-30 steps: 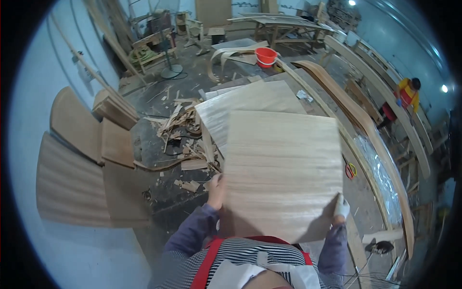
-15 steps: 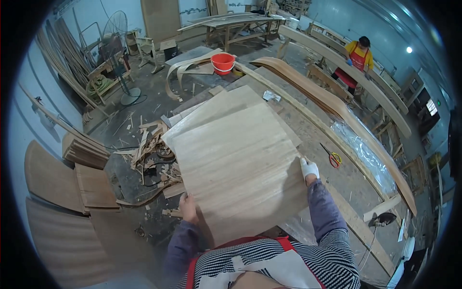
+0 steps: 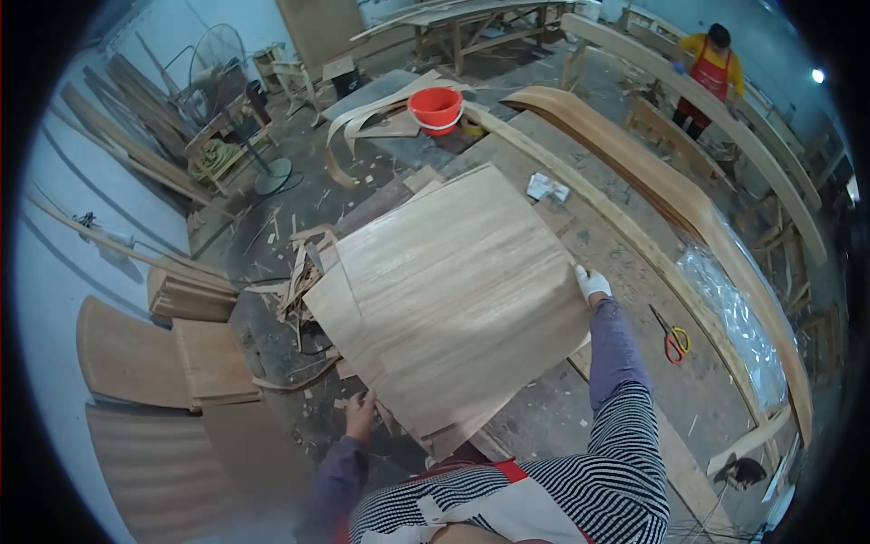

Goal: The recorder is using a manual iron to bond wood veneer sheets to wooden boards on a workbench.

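Note:
A wide, pale wood veneer sheet point(image 3: 471, 281) lies in front of me, over another similar sheet point(image 3: 337, 304) whose corner sticks out at the left. My right hand point(image 3: 594, 283), in a white glove, grips the top sheet's right edge, with its thumb side on the wood. My bare left hand point(image 3: 360, 417) is by the lower left edge. Its fingers look apart, and their tips come close to the wood; whether they touch it is hard to tell. Red-and-yellow-handled scissors point(image 3: 675, 343) lie on the bench right of my right hand.
A red bucket point(image 3: 436, 111) stands beyond the sheets. Long curved wood strips point(image 3: 625, 159) and clear plastic film point(image 3: 725, 290) line the right side. Scraps point(image 3: 304, 276) litter the left, near curved panels point(image 3: 131, 349). A person point(image 3: 709, 77) works at the far right.
The top sheet has turned and now covers the lower one differently, baring a corner at the left. My left hand has loosened from its edge. The whole view has shifted slightly.

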### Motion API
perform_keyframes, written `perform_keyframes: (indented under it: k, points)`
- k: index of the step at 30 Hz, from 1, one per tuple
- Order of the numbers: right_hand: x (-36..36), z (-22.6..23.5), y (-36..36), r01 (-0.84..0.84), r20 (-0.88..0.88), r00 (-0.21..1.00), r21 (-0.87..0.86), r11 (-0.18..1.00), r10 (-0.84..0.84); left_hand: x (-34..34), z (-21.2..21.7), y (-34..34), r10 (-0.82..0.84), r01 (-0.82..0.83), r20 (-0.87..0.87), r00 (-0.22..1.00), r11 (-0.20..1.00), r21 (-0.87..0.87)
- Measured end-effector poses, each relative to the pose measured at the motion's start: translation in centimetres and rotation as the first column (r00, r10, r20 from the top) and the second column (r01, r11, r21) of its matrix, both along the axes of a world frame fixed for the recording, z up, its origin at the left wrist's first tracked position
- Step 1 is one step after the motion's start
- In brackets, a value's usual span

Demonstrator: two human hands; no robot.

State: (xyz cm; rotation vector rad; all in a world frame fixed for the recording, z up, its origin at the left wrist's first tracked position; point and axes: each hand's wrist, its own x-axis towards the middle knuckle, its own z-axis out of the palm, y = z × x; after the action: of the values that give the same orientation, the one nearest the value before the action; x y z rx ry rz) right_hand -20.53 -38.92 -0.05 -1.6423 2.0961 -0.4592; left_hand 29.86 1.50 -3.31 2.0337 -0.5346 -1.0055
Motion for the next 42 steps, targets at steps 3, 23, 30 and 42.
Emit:
perform_keyframes:
  k: [3,23,30,42]
  points:
    - [0.4,-0.2,-1.7,-0.064,-0.086,0.993,0.171,0.983,0.08,-2.4,1.3,-1.0,-0.015,0.016,-0.143,0.99,1.0,0.003]
    - [6.3,2.6,9.3,-0.042,0.055,0.998,0.088,0.995,0.037,3.6,-2.2,-1.4,0.204,-0.24,-0.209,0.956,0.957,-0.164]
    - [10.2,1.4,17.9,-0.033,-0.053,0.998,0.012,0.999,0.033,11.8,-1.6,-3.1,0.077,-0.095,-0.144,0.987,0.988,-0.119]
    - [12.9,-2.6,23.0,0.05,0.376,0.918,0.209,0.977,-0.127,24.4,-2.4,-1.7,0.081,-0.092,-0.057,0.995,0.975,-0.203]
